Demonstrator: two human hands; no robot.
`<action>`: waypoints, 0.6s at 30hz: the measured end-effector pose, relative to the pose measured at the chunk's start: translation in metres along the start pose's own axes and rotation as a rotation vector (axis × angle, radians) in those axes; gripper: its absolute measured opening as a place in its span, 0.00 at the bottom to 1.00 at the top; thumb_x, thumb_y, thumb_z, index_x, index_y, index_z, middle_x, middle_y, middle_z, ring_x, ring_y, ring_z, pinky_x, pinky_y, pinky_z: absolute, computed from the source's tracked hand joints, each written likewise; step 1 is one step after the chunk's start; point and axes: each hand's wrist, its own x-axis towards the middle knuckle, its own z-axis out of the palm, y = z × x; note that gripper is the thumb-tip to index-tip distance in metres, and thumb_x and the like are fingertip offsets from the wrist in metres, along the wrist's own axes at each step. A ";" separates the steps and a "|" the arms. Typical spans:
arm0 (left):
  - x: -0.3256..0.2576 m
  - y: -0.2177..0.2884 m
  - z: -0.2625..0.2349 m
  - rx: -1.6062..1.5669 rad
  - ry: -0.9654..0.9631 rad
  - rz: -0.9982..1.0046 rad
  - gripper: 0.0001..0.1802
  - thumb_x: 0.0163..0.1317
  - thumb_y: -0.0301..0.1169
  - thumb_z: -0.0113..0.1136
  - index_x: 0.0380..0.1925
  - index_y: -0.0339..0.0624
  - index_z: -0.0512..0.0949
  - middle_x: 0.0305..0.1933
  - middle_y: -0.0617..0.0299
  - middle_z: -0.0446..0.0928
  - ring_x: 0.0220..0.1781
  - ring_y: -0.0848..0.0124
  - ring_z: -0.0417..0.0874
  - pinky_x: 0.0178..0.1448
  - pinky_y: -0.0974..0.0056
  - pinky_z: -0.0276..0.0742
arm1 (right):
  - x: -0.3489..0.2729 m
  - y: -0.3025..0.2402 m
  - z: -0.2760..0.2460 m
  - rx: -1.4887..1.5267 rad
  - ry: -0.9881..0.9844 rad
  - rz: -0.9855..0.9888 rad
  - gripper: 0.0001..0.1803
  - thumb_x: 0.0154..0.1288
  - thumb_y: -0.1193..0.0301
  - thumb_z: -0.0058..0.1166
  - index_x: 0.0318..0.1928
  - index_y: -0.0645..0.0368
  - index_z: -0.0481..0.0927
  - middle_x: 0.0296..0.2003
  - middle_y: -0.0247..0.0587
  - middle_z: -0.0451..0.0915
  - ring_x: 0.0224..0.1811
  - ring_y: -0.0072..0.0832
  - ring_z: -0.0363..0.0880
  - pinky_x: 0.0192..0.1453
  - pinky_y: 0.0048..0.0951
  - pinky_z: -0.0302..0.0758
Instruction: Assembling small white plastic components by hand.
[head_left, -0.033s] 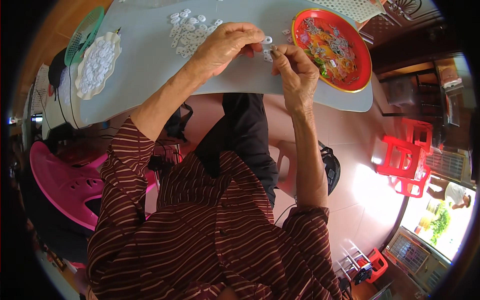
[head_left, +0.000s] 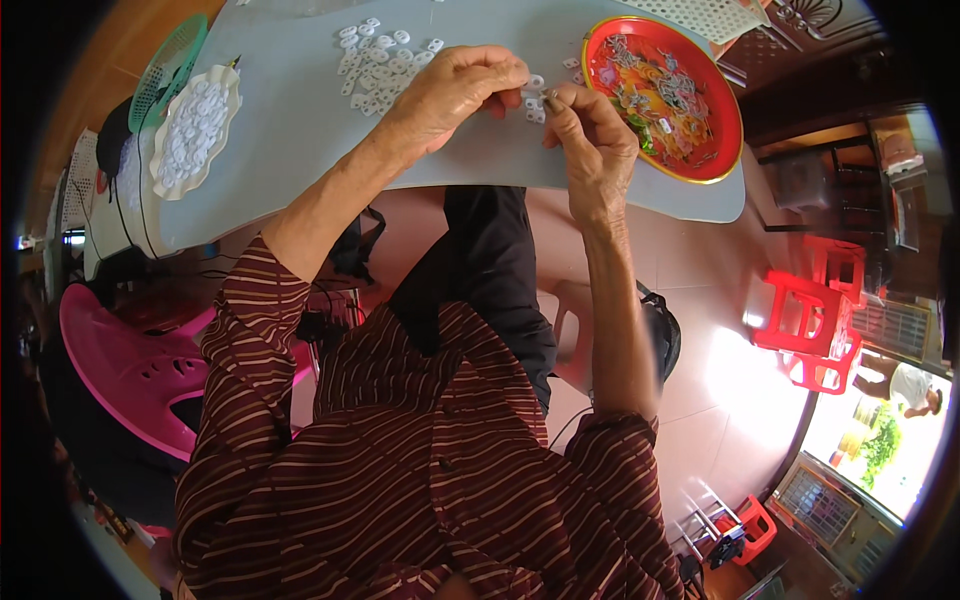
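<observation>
My left hand [head_left: 450, 88] is above the table with thumb and forefinger pinched. At its fingertips is a small white oval piece [head_left: 536, 82] with a dark slot. Close by on the right, my right hand [head_left: 597, 128] has thumb and forefinger pressed together; what lies between them is too small to make out. A few similar white pieces [head_left: 536, 116] lie on the table under the gap between my hands. Beyond my left wrist spreads a loose pile of white slotted pieces [head_left: 378, 72].
A red round tray [head_left: 737, 130] with small metal parts stands right of my right hand. On the left are a scalloped white dish [head_left: 160, 186] of white pieces and a green basket [head_left: 165, 72]. The grey table's [head_left: 300, 150] near edge runs below my wrists. Red stools [head_left: 805, 315] stand farther right.
</observation>
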 end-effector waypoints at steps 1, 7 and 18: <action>0.000 -0.002 0.000 0.076 -0.026 0.010 0.13 0.65 0.33 0.54 0.42 0.33 0.77 0.33 0.64 0.75 0.35 0.75 0.75 0.42 0.70 0.70 | 0.001 0.000 0.000 0.089 0.014 -0.003 0.06 0.62 0.73 0.57 0.36 0.64 0.79 0.26 0.31 0.77 0.27 0.15 0.72 0.31 0.17 0.70; -0.002 -0.011 0.018 0.196 -0.009 0.147 0.13 0.65 0.33 0.51 0.40 0.34 0.77 0.29 0.65 0.76 0.31 0.78 0.74 0.37 0.72 0.70 | 0.000 0.000 -0.001 0.182 0.002 -0.032 0.07 0.64 0.73 0.56 0.38 0.64 0.78 0.32 0.34 0.79 0.33 0.19 0.76 0.37 0.20 0.74; -0.007 -0.013 0.020 0.415 0.100 0.233 0.11 0.60 0.31 0.51 0.36 0.35 0.77 0.23 0.67 0.75 0.23 0.81 0.69 0.28 0.72 0.66 | -0.001 0.001 0.000 0.051 -0.034 -0.060 0.07 0.63 0.73 0.56 0.37 0.65 0.78 0.30 0.33 0.80 0.33 0.17 0.75 0.41 0.20 0.74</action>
